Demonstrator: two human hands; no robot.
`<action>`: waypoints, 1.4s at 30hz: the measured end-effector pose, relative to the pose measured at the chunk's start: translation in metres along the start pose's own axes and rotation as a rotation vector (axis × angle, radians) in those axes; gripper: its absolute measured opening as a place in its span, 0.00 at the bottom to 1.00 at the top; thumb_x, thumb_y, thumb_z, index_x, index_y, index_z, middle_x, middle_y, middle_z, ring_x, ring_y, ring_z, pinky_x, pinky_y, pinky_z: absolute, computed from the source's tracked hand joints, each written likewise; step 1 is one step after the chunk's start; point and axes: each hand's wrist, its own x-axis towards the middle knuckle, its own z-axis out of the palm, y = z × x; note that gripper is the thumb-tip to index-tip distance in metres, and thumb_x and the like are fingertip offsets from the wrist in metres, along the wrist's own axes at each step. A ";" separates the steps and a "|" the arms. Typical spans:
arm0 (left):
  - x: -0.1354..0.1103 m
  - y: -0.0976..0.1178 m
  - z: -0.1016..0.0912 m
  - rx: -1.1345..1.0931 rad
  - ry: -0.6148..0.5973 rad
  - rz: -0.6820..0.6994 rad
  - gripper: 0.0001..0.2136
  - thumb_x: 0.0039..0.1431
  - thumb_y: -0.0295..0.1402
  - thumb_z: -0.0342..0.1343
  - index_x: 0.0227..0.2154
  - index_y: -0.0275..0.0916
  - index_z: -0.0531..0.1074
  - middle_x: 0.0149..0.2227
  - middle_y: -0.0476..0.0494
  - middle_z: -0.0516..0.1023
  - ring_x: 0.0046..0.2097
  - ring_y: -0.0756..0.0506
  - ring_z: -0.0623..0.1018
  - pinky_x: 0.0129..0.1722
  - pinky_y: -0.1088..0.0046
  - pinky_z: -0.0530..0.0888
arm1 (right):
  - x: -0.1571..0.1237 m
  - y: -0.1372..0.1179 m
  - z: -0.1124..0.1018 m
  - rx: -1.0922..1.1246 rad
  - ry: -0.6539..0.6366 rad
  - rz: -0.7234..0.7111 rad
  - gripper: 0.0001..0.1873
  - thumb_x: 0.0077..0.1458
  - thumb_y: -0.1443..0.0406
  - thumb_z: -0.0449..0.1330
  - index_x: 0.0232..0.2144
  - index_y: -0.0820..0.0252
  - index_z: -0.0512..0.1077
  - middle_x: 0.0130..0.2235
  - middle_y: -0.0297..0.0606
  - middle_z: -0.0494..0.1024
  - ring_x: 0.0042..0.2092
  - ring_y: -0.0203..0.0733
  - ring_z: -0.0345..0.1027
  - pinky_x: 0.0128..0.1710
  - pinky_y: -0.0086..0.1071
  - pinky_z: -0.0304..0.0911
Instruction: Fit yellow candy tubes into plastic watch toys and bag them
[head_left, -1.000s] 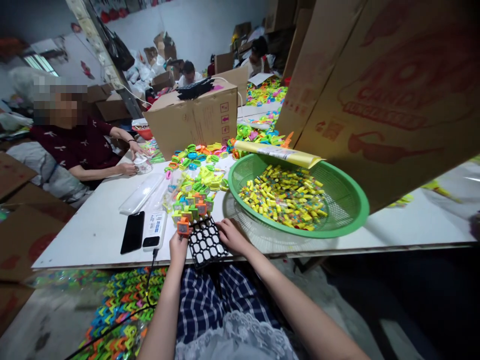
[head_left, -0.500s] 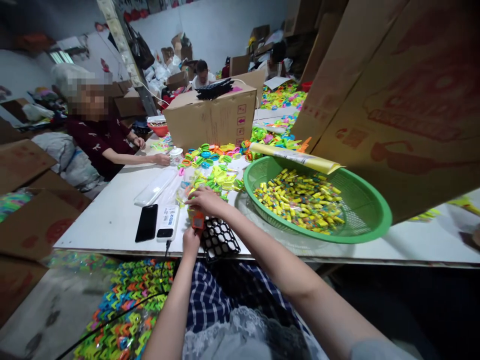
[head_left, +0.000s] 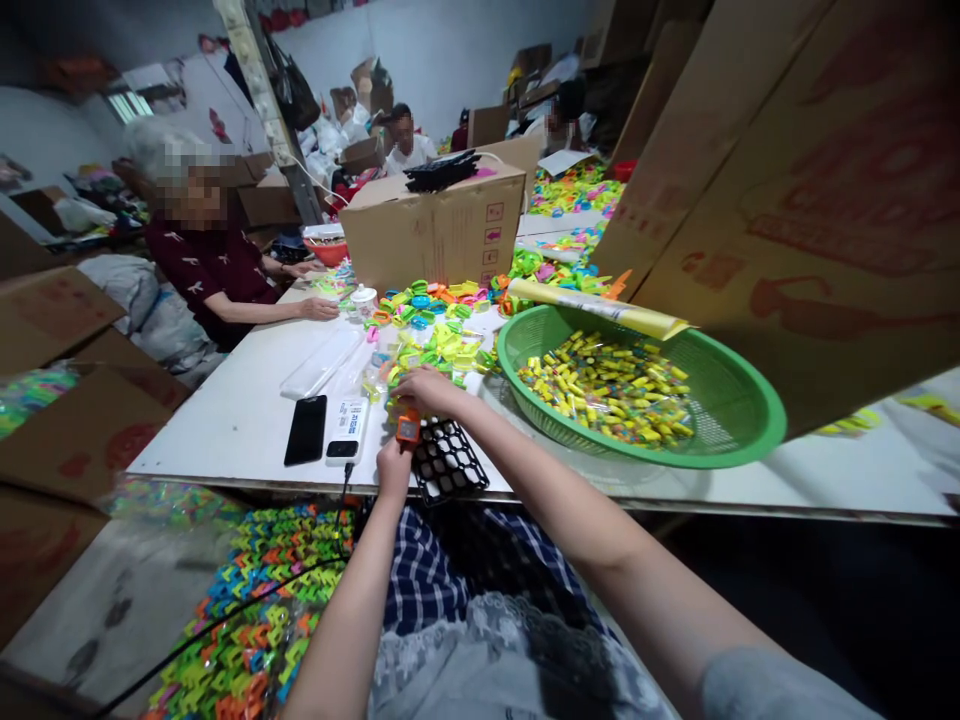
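Note:
A black grid tray lies at the near edge of the white table. My left hand is closed on a small orange toy piece at the tray's left corner. My right hand reaches past the tray, fingers curled over the pile of small coloured plastic toys; what it grips is hidden. A green mesh basket of yellow wrapped candies sits to the right.
A black phone and a white power bank lie left of the tray. A cardboard box stands behind the toys. A large carton looms at the right. A person in a dark red top sits at the left, others further back.
My right hand left the tray's edge and reached forward into the toy pile. My left hand still holds the orange piece. The view shifted left.

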 end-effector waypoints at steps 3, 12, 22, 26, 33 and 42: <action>-0.001 0.000 0.000 -0.002 0.015 -0.001 0.07 0.50 0.34 0.54 0.28 0.37 0.74 0.24 0.47 0.75 0.29 0.47 0.71 0.31 0.74 0.65 | 0.002 0.003 0.005 0.016 0.022 -0.030 0.12 0.56 0.72 0.56 0.39 0.61 0.77 0.41 0.43 0.78 0.43 0.43 0.68 0.41 0.33 0.51; -0.001 0.000 -0.002 0.006 0.023 -0.006 0.09 0.50 0.36 0.56 0.30 0.36 0.75 0.26 0.45 0.77 0.31 0.45 0.74 0.33 0.73 0.67 | 0.006 0.009 0.013 0.040 0.056 -0.091 0.13 0.56 0.72 0.55 0.41 0.64 0.77 0.40 0.44 0.79 0.40 0.41 0.70 0.38 0.29 0.56; 0.006 -0.010 -0.001 0.075 -0.033 -0.070 0.10 0.52 0.36 0.58 0.31 0.34 0.75 0.28 0.42 0.78 0.32 0.45 0.76 0.34 0.72 0.68 | 0.004 0.017 0.025 0.092 0.124 -0.136 0.12 0.55 0.71 0.55 0.39 0.65 0.77 0.40 0.46 0.78 0.38 0.41 0.69 0.37 0.29 0.59; 0.005 -0.009 -0.002 0.126 -0.067 -0.075 0.07 0.56 0.32 0.56 0.30 0.33 0.73 0.26 0.48 0.74 0.32 0.49 0.74 0.36 0.70 0.69 | 0.005 0.020 0.027 0.109 0.132 -0.157 0.12 0.54 0.73 0.55 0.38 0.65 0.77 0.39 0.45 0.78 0.38 0.40 0.69 0.38 0.29 0.59; 0.004 -0.003 -0.005 0.125 -0.096 -0.094 0.08 0.57 0.31 0.56 0.25 0.34 0.69 0.24 0.50 0.72 0.31 0.49 0.74 0.36 0.70 0.69 | 0.004 0.020 0.033 0.099 0.156 -0.179 0.11 0.57 0.71 0.55 0.39 0.65 0.77 0.37 0.44 0.78 0.36 0.38 0.69 0.36 0.27 0.59; 0.005 -0.001 -0.007 0.036 -0.109 -0.106 0.06 0.55 0.33 0.57 0.27 0.34 0.72 0.28 0.44 0.77 0.36 0.45 0.77 0.41 0.66 0.71 | -0.002 0.036 0.015 0.290 0.345 0.168 0.17 0.58 0.71 0.53 0.48 0.57 0.73 0.50 0.38 0.75 0.51 0.37 0.66 0.53 0.29 0.56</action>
